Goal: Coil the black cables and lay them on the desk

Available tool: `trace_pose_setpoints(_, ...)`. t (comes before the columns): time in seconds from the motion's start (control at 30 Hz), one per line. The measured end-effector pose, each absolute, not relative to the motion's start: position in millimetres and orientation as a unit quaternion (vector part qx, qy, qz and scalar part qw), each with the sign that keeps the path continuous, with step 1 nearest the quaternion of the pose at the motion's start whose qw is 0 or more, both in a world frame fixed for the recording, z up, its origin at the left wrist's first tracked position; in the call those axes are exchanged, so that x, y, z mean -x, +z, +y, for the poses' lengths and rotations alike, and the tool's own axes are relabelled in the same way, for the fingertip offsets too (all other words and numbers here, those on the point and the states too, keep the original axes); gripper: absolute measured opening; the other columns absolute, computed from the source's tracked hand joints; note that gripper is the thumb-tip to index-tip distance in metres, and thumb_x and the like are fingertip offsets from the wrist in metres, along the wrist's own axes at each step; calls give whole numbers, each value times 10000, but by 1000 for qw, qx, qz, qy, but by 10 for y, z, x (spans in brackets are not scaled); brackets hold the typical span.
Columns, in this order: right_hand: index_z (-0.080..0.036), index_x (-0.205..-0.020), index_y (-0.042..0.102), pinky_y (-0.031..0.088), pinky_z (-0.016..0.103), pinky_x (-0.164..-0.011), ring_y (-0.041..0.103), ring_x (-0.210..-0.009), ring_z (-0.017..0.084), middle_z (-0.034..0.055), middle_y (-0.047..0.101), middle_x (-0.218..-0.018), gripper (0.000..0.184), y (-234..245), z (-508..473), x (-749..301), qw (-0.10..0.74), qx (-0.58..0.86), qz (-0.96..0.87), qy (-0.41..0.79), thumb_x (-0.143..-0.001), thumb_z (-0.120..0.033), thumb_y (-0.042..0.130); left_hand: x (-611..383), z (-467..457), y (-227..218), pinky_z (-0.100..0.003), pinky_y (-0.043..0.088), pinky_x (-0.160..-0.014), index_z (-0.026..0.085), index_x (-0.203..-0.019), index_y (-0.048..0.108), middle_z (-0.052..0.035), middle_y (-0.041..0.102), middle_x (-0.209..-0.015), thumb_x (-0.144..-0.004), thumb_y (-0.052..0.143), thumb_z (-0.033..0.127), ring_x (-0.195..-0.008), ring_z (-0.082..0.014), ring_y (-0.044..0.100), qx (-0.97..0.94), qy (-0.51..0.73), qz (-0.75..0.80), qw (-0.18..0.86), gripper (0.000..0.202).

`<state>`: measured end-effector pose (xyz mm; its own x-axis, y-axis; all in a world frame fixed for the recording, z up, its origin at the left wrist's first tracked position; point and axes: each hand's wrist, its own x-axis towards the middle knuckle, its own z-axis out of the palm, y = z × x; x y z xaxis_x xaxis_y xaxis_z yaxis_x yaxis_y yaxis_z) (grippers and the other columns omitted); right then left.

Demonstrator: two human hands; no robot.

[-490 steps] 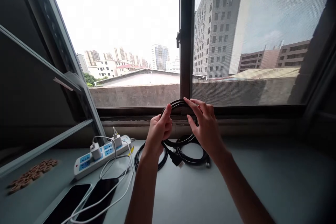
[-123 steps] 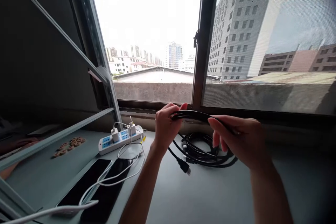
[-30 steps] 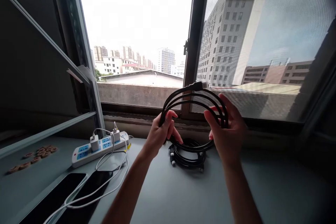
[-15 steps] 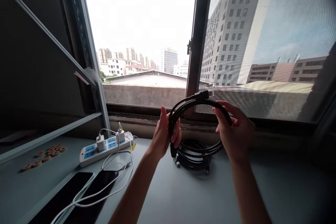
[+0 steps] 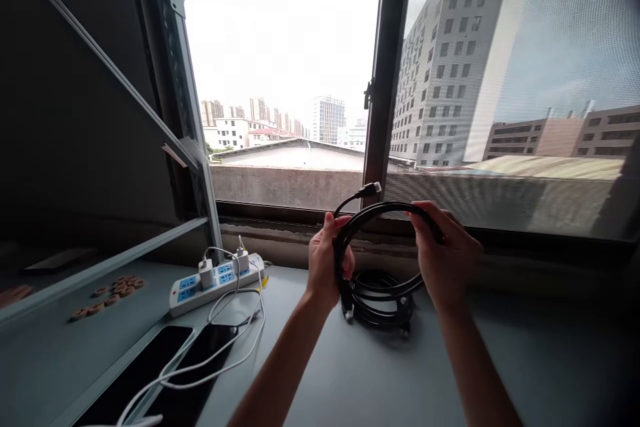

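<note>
A looped black cable [image 5: 387,206], which looks like an HDMI cable, is held up between my two hands. My left hand [image 5: 323,270] is closed round the left side of the loop, thumb upward. One end rises above that hand with its flat, metal-tipped plug [image 5: 370,191] pointing right; another plug hangs below the hand. My right hand [image 5: 447,250] pinches the upper right of the loop between thumb and fingers. Behind and below the loop, a second coil of black cable [image 5: 383,325] lies on the table [image 5: 400,380], partly hidden by the held one.
At left stands a white power strip [image 5: 220,283] with two chargers and white cords [image 5: 215,373]. Two dark flat devices, one a phone-like slab [image 5: 145,367], lie in front. Small brown rings [image 5: 120,290] sit beyond a metal frame [image 5: 110,255]. What looks like another person's hand [image 5: 14,295] shows at left.
The plug end has swung up and left, standing apart from the loop above my left hand. The whole view has shifted slightly, and a hand-like shape appears at the left edge.
</note>
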<state>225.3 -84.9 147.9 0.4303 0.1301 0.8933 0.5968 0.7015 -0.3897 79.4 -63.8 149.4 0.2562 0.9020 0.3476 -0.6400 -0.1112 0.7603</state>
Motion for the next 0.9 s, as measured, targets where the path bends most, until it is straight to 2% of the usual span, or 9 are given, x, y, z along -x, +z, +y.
trace_pose_setpoints(0.07,-205,-908,694,376,229,-498,554,-614,133,2,622,-742,106,1481,-850,-2273,763,344,-509,-201,-825,-226,632,-805,-666,1495,-122,169,-261,116,-1125,491,102,391,-359,-813,568,402,-258,-31,237,-456,565,138,674,430)
trace_pose_setpoints(0.17,-208,-950,682,415,236,-534,583,-670,147,20,634,-816,127,1499,-867,-2338,722,356,-538,-251,-852,-216,600,-806,-713,1507,-100,169,-276,200,-1338,299,106,434,-442,-800,594,298,-293,-19,208,-471,532,127,692,622)
trace_pose_setpoints(0.23,-211,-978,669,457,248,-609,600,-789,170,40,631,-920,144,1517,-881,-2388,685,377,-561,-271,-871,-227,575,-797,-731,1516,-93,170,-282,258,-1369,270,103,425,-448,-823,563,296,-303,-20,195,-492,506,117,699,620)
trace_pose_setpoints(0.37,-228,-1053,638,476,303,-799,583,-970,196,59,604,-1072,195,1554,-909,-2433,638,401,-601,-266,-907,-243,509,-738,-695,1525,-91,145,-277,267,-1331,368,105,367,-412,-835,549,293,-299,-19,153,-533,416,89,732,529)
trace_pose_setpoints(0.5,-234,-1074,617,479,284,-790,569,-1020,190,46,605,-1106,212,1580,-941,-2394,629,387,-640,-212,-922,-237,468,-645,-604,1529,-90,128,-273,268,-1266,427,123,321,-381,-792,612,275,-279,-11,118,-547,361,72,752,509)
trace_pose_setpoints(0.63,-212,-1028,622,455,236,-584,613,-690,148,15,650,-810,207,1572,-956,-2376,623,440,-636,-114,-920,-312,477,-586,-578,1554,-100,107,-280,230,-1129,505,128,297,-368,-751,668,315,-270,-5,117,-561,351,80,746,420)
trace_pose_setpoints(0.73,-183,-896,639,374,212,-449,476,-423,96,-46,514,-503,240,1554,-955,-2392,647,466,-602,-47,-870,-403,547,-585,-598,1591,-116,88,-292,203,-1067,533,123,274,-373,-769,619,469,-281,-8,117,-568,381,101,722,409)
trace_pose_setpoints(0.8,-169,-830,649,324,199,-401,423,-383,80,-58,454,-446,265,1552,-961,-2397,666,469,-580,-2,-822,-430,602,-598,-609,1613,-121,91,-305,197,-1047,549,111,279,-399,-783,524,586,-306,-13,137,-570,422,120,694,471)
trace_pose_setpoints(0.9,-157,-760,660,252,188,-350,378,-362,63,-56,430,-440,287,1574,-996,-2379,687,441,-566,114,-749,-443,672,-624,-609,1618,-125,90,-322,162,-893,594,100,263,-440,-740,554,614,-349,-8,162,-588,510,169,605,480)
